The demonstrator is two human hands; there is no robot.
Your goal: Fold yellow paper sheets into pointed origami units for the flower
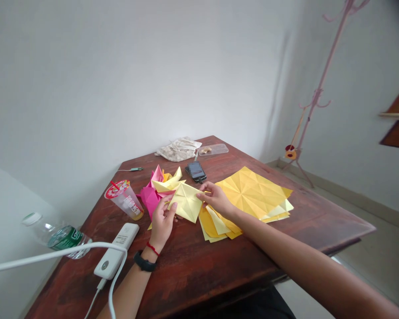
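Observation:
A pale yellow folded paper square (187,204), with creases meeting near its middle, is held up between both hands above the table. My left hand (162,219) pinches its left corner, thumb on top. At the right corner my right hand (216,199) grips it between thumb and fingers. Just behind the left hand lies a pile of pink and yellow folded paper pieces (149,198). To the right of the right hand is a stack of creased yellow paper sheets (249,188), partly covered by my forearm.
On the dark red wooden table (192,274) stand a plastic drink cup (128,201), a water bottle (61,237) and a white power strip (117,250) with a cable. Farther back are a phone (195,171), a whitish cloth bag (178,149) and a clear plastic tray (219,149).

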